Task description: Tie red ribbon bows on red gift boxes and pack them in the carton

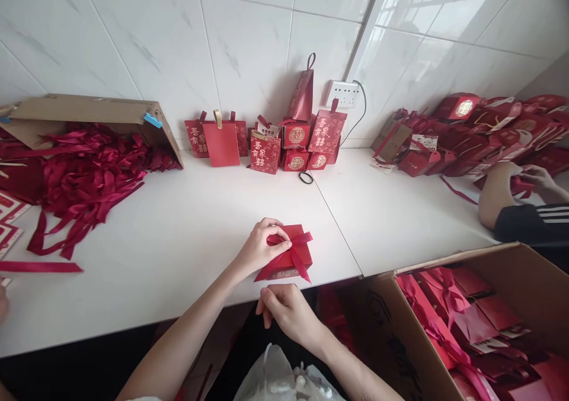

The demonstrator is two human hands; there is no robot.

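A small red gift box (291,257) with a dark red ribbon bow (297,247) sits near the front edge of the white table (178,235). My left hand (262,246) rests on the box's left side, its fingers pinched on the bow's loop. My right hand (287,312) is just below the table edge in front of the box, fingers curled closed; I cannot make out anything in them.
A tipped cardboard box (89,116) spills red ribbons (84,182) at the left. Red gift boxes and bags (284,137) stand against the tiled wall. Another person's arm (511,202) reaches into a pile of red boxes (480,134) at right. A carton of finished boxes (466,324) is lower right.
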